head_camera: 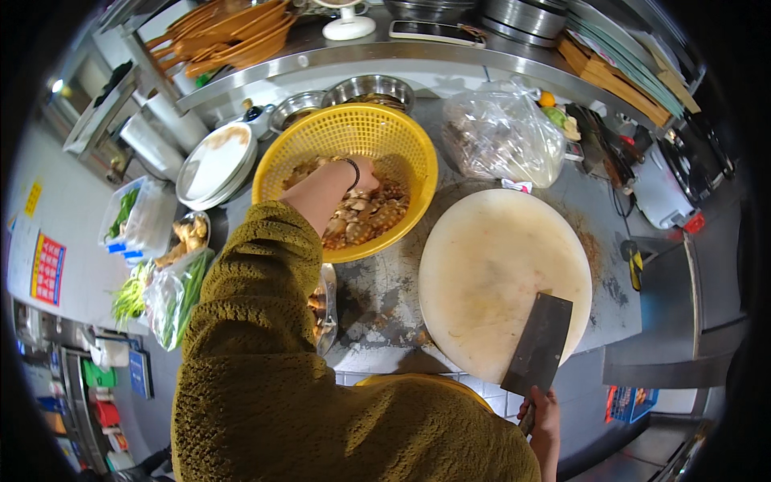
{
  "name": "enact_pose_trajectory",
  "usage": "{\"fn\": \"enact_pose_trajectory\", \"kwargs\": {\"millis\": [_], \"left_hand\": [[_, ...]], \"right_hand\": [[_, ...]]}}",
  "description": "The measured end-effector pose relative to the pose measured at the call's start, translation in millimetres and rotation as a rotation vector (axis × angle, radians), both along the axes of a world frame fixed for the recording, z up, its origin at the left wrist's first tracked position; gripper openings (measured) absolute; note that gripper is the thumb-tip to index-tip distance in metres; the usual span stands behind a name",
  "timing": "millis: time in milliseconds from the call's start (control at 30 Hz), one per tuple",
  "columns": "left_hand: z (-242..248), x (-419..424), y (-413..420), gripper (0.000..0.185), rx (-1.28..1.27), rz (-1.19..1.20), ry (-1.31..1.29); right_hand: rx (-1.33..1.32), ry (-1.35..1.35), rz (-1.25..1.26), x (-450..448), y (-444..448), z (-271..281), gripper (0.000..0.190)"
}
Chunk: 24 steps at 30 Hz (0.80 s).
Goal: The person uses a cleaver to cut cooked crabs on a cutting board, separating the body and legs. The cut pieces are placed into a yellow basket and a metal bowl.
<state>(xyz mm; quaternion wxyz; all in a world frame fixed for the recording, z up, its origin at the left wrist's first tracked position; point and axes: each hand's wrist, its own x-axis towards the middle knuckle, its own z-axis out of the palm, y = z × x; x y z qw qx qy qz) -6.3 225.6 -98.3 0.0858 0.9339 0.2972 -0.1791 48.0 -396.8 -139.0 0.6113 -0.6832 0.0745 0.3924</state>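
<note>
My left hand (364, 175), with a dark beaded bracelet at the wrist, reaches into a yellow plastic colander basket (421, 175). It touches wet, brownish food pieces (367, 220), some dotted with pale round spots. Its fingertips are turned away, so whether they grip a piece is hidden. At the lower right my right hand (545, 413) is closed around the handle of a dark-bladed cleaver (539, 343). The blade lies over the near right part of a thick round chopping board (494, 271), which shows stains and a few small scraps.
Behind the board sits a clear plastic bag (506, 135) with contents. White plates (217, 162) are stacked left of the basket, near ginger (191, 234) and bagged green vegetables (181, 295). Steel bowls (373, 87) stand behind it. A metal shelf (361, 53) runs along the back.
</note>
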Motion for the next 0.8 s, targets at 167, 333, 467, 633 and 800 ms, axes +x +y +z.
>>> {"fn": "enact_pose_trajectory", "kwargs": {"millis": [167,333,467,633,800], "left_hand": [[-0.6,21.4,-4.9,0.025,-0.169,0.149,0.174],[4.5,18.2,-25.5,0.043,-0.243,0.195,-0.059],[-9.5,29.5,-32.4,0.049,-0.044,0.099,0.015],[-34.3,59.7,-23.7,0.026,0.327,-0.237,0.567],[6.5,28.2,0.7,0.016,-0.138,0.269,-0.091]], "right_hand": [[-0.048,-0.015,-0.009,-3.2,3.2,-0.9,0.008],[-0.064,-0.027,-0.021,2.2,12.2,-0.6,0.008],[-0.056,-0.012,0.003,6.0,16.1,3.5,0.007],[-0.053,-0.019,0.032,5.4,16.0,8.3,0.007],[-0.054,-0.008,0.014,4.4,14.3,6.2,0.008]]}}
